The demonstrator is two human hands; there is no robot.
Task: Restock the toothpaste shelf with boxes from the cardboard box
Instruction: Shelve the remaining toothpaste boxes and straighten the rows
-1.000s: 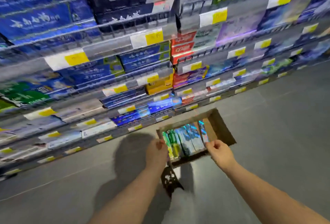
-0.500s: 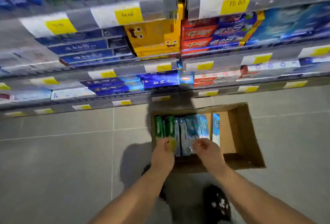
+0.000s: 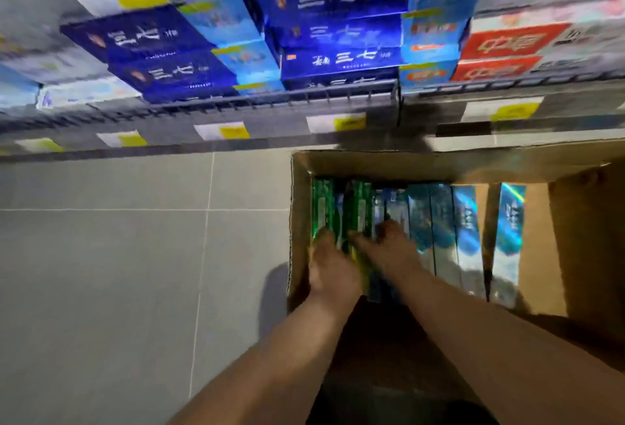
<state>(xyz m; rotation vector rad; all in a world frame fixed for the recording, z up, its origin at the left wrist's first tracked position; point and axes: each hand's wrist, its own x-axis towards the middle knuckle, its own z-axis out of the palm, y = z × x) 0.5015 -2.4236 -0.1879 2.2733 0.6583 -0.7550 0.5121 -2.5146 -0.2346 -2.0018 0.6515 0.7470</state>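
Observation:
An open cardboard box (image 3: 439, 164) stands on the floor under the toothpaste shelf (image 3: 270, 103). Green toothpaste boxes (image 3: 360, 204) stand on edge at its left end, and teal-blue ones (image 3: 439, 221) fill the middle. Both hands reach down into the left end. My left hand (image 3: 333, 269) grips the green boxes from the left, fingers down along the outer one. My right hand (image 3: 389, 248) grips the same green boxes from the right, fingertips pushed between them and the blue ones. Motion blur hides the finger details.
Dark blue boxes (image 3: 338, 59), light blue ones and red ones (image 3: 500, 45) are stacked on the lowest shelf, with yellow price tags (image 3: 338, 121) along its edge. Grey floor tiles (image 3: 135, 255) spread to the left. The carton's right end (image 3: 541, 255) shows bare cardboard.
The view has dropped closer to the carton. Both hands moved from the carton's near edge down onto the green boxes at its left end.

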